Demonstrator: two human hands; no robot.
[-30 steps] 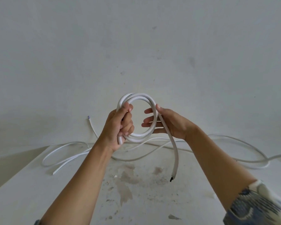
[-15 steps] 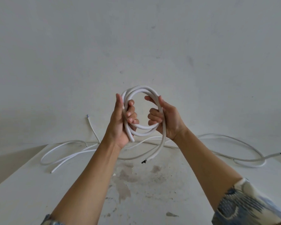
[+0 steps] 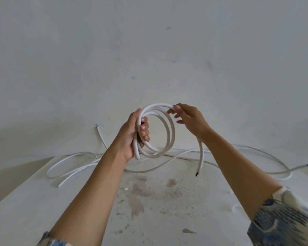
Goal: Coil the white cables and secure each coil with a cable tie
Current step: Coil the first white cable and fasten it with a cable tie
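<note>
Head view: the only camera I have, looking down over both forearms at the table (image 3: 149, 219).
Left hand (image 3: 132, 135): fingers curled tight round the bundled left side of the coil (image 3: 173, 137); one cut end pokes out just below the little finger.
Right hand (image 3: 190, 121): fingertips pinch the top strand of the coil, the other fingers loosely spread and blurred.
Tail (image 3: 201, 157): comes out below the right wrist and hangs free, its dark tip above the table.
Just changed: half a second ago the loops sat tight with both hands close together and the tail dangled between them. Now the right hand has swung up and away from the left fingers, and the loops have fanned wider.
Meaning: I judge another turn is being laid, with only a short tail left, so this coil is nearly wound.
Tie: none that I can see, so securing is not yet done.
Loose cables (image 3: 69, 157): uncoiled on the table, beyond both hands.
</note>
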